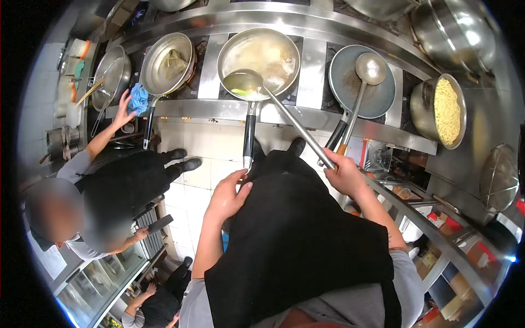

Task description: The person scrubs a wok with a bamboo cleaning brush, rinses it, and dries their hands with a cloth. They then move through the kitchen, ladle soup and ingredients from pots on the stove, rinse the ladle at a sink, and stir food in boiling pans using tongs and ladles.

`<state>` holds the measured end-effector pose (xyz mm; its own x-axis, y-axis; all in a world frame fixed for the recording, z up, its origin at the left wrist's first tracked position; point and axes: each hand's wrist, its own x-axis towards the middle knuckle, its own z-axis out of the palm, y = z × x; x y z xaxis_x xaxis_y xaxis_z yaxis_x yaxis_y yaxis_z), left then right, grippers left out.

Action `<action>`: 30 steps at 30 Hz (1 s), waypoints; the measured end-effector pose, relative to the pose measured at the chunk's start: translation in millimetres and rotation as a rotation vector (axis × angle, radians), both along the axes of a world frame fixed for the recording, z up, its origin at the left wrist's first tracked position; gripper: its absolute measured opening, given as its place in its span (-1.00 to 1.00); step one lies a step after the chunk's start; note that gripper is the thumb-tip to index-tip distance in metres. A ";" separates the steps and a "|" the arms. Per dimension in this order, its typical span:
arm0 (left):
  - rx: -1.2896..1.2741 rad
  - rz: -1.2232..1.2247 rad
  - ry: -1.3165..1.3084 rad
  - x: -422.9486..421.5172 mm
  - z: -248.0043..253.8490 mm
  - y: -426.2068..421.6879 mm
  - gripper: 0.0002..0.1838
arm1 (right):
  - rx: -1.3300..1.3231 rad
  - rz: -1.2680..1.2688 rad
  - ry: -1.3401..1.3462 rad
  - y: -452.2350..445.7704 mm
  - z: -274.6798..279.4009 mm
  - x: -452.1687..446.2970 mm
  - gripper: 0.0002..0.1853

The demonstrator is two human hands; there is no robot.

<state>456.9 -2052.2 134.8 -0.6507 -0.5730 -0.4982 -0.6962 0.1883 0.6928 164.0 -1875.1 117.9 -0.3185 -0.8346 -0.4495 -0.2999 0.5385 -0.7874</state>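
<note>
My right hand [348, 176] is wrapped round the long metal handle of a ladle [295, 127]. The ladle's bowl, with something green in it, is over the near left side of a frying pan [298, 61] holding pale, foamy liquid. This pan's black handle [250, 128] points toward me. At the metal tip of that handle is my left hand [227, 195], thumb and fingers apart, not closed round it. Just beyond my right hand, a second ladle [371, 69] with a wooden handle end rests in a grey pan [339, 65].
Another pan [146, 71] stands left on the stove, a dark leafy bundle inside. A co-worker's hand [124, 112] holds a blue cloth [139, 99]; their other holds a dark, broad-bladed knife [159, 224]. Right are a pot of noodles [448, 112] and a strainer [499, 177].
</note>
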 end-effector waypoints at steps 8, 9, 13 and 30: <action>-0.037 0.003 0.056 -18.6 -6.2 -3.8 -0.60 | -0.168 0.021 0.105 14.8 -10.7 6.8 -0.43; -0.043 0.007 0.059 -21.3 -5.7 -5.9 -0.61 | -0.115 0.023 0.094 12.5 -0.5 6.5 -0.42; -0.044 0.073 0.060 -31.9 -9.5 -19.5 -0.66 | -0.114 0.018 0.098 19.0 -3.3 8.0 -0.40; -0.659 0.029 -0.097 -108.0 -70.6 -116.5 -0.67 | -0.203 -0.025 -0.012 42.0 -1.0 3.7 -0.38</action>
<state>348.9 -2168.7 64.2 -0.6006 -0.7941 -0.0932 -0.7605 0.5313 0.3735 167.6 -1833.2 116.9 -0.3363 -0.9002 -0.2769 -0.2781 0.3758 -0.8840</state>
